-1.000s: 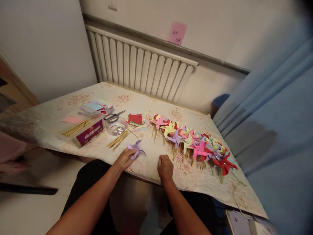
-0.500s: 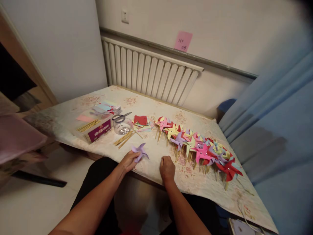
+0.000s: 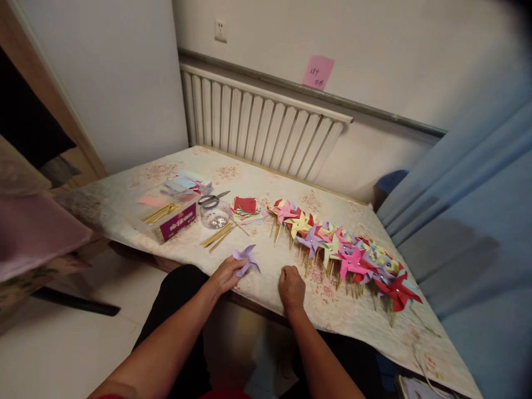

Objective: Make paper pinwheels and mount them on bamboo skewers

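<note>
Between the thumb and fingers of my left hand (image 3: pixel 228 274) is a purple paper pinwheel (image 3: pixel 246 260), held just above the table's front edge. Its folded blades point outward; no stick shows on it. My right hand (image 3: pixel 291 286) is closed in a fist on the tablecloth, to the right of the pinwheel. Whatever its curled fingers may hold is hidden. Close to the right hand lie rows of colourful pinwheels on sticks (image 3: pixel 351 261), in pink, red, yellow and purple. Left of the pinwheel in my hand lie several loose wooden sticks (image 3: pixel 216 236).
A clear box with a purple label (image 3: pixel 178 223) holds more sticks. Scissors (image 3: pixel 213 199) rest across a round tub of small shiny pieces (image 3: pixel 216 220). Cut paper sheets (image 3: pixel 245 205) lie beside it. A radiator (image 3: pixel 261 122) stands behind the table, a blue curtain (image 3: pixel 469 238) at the right.
The whole view has shifted slightly, so everything sits a little further right. Both hands keep nearly the same pose, with the purple pinwheel still in the left.
</note>
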Tool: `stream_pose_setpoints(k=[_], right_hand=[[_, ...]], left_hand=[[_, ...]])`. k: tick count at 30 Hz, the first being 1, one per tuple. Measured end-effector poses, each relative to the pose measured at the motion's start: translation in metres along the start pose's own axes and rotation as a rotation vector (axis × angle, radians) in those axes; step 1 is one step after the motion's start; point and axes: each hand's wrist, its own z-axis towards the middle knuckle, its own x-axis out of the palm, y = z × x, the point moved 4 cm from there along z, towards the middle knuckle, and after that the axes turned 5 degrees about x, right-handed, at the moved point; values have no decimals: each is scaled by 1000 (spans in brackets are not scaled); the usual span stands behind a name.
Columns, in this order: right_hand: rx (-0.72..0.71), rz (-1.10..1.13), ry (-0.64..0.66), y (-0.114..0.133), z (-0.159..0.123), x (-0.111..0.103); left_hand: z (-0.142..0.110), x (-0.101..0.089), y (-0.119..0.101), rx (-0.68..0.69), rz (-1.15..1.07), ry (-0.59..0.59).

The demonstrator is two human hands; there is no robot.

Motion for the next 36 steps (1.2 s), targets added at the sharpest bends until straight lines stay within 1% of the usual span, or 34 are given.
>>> stream_pose_setpoints(k=[9, 14, 21, 32, 36], right_hand=[[-13, -6, -20, 2, 0, -2], [-12, -17, -27, 2, 0, -2], [-1, -21, -21, 2, 0, -1], [4, -6, -12, 2, 0, -2], [9, -3, -15, 2, 0, -2]], left_hand=[[-2, 2, -1, -1, -4, 35], [-3, 3, -2, -4, -15, 26], [-2, 2, -1, -4, -10, 44], [-1, 0, 0, -11, 3, 19], [-2, 2, -1, -9, 3, 33]])
